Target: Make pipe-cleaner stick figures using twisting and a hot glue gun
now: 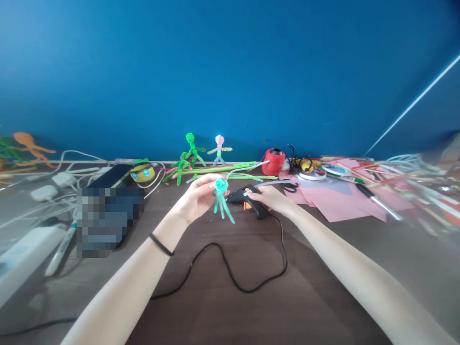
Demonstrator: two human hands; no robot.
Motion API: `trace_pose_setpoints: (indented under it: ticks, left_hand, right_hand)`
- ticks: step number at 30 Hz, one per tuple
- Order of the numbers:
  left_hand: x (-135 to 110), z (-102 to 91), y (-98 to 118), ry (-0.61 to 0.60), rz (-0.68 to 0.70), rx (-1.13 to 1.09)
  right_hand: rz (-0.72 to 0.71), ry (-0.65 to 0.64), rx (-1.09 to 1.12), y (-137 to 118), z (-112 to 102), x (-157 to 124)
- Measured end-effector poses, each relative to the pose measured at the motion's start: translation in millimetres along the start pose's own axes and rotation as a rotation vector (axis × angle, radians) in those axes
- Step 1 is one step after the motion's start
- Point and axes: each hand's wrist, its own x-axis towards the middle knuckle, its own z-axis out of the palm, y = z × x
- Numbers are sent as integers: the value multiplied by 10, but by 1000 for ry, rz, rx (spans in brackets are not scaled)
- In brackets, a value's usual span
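Observation:
My left hand (201, 195) is closed, pinching a teal pipe-cleaner figure (222, 187) by its coiled round head. Several teal strands hang down from that head. Just right of it, my right hand (269, 197) is closed at the back of a black hot glue gun (242, 195) with an orange trigger. The gun's nozzle points left toward the teal figure, and its handle angles down toward the table. A pale glue stick (275, 182) appears to stick out behind the gun. The undersides of the right fingers are hidden.
A black cord (230, 273) loops across the brown table (223, 316). Pipe-cleaner dolls (219, 148) stand by the blue wall, behind green pipe cleaners (230, 168). Pink paper (338, 203), scissors (289, 186) and a red spool-like object (273, 162) lie right; white cables (68, 179) and a marker (61, 251) left.

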Motion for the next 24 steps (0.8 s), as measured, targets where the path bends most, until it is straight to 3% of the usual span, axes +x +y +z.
trace_pose_setpoints:
  ticks: [8, 14, 17, 21, 24]
  left_hand:
    - [-3, 28, 5, -33, 7, -2]
    - [-1, 14, -1, -51, 11, 13]
    - [3, 21, -7, -49, 6, 40]
    - [6, 82, -21, -3, 42, 74]
    - [2, 144, -37, 14, 78, 122]
  right_hand:
    - [-108, 150, -523, 44, -26, 5]
    - [-70, 223, -708, -6, -37, -21]
    - [-143, 303, -659, -83, -28, -74]
    - [-502, 372, -352, -284, 49, -290]
    - [-696, 305, -173, -411, 139, -489]
